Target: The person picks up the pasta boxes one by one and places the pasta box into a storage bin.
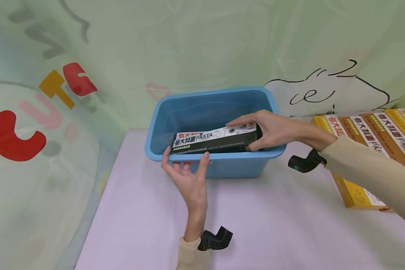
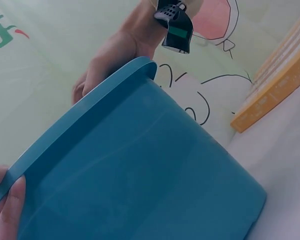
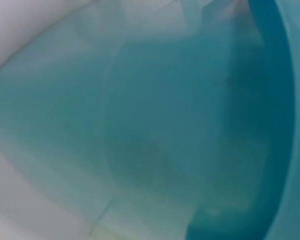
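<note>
A blue plastic bin (image 1: pixel 236 168) stands on the table, and its outer wall (image 2: pixel 155 165) fills much of the left wrist view. My left hand (image 1: pixel 189 183) holds the bin's front rim, fingers and thumb at the lip. Inside lies a black-and-white pasta box (image 1: pixel 219 144) marked black pepper flavor sauce, with part of another box's red lettering showing behind it. My right hand (image 1: pixel 273 129) reaches over the bin's right end and grips the box's right end, thumb on the near side, fingers on the far side. The right wrist view is blurred by the blue wall (image 3: pixel 165 115).
Several yellow and brown pasta boxes (image 1: pixel 361 191) lie side by side at the right, partly under my right forearm. A pale cloth (image 1: pixel 138 217) covers the table. Behind the bin hangs a green printed curtain (image 1: pixel 206 45).
</note>
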`<state>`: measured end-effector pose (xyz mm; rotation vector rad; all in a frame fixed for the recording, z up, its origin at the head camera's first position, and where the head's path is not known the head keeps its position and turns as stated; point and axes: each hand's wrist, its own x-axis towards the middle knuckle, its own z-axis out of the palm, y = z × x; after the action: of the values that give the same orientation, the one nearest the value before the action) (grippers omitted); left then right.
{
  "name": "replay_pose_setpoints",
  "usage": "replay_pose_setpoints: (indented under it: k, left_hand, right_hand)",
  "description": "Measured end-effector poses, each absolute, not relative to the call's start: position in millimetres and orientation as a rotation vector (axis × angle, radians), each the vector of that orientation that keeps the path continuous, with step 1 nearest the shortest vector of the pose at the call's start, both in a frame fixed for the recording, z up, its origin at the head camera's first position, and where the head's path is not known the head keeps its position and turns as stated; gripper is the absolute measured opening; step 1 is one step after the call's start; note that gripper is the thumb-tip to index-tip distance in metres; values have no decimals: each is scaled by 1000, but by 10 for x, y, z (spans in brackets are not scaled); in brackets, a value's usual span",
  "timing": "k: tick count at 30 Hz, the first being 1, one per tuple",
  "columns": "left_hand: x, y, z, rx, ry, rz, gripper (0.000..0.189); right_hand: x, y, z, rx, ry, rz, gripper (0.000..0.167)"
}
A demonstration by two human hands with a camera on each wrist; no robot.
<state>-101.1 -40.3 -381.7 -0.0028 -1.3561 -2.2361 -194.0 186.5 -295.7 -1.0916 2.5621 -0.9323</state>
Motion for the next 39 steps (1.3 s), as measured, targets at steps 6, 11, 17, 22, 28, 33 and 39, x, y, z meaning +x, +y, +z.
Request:
replay_pose_setpoints:
  k: [6,11,17,22,28,33,39]
  left_hand:
    - [-1006,-404,-3812,-12,-1346,-2237,95]
    - [-1010,-407,-3815,-17,-1353,-2233,95]
    - [-1018,-409,-3819,-23,-1355,-2227,93]
    - [-1022,-407,-3821,-25,-1349,-2234,94]
    - [-1013,-394,-3818,-7,-1344,-2242,92]
    - [-1005,-383,-3812,-16,-1360,-2241,91]
    - [-1001,-401,-3807,-32,-1372,-2223,91]
  right_hand:
    - [-1986,1811,-2982,-1101,2531,-933,67]
    - [-2019,1822,-2974,-1105,2500,-934,68]
    - [-2044,1829,-2945,-1069,2476,-922,71]
    - [-2049,1853,-2926,-1024,2459,-903,73]
    - [-2062,1883,-2930,-1014,2444,-902,74]
    - [-2064,1913,-2918,-955,2399,-1025,73]
    - [-1978,1998,-2829,-921,2390,-1146,68]
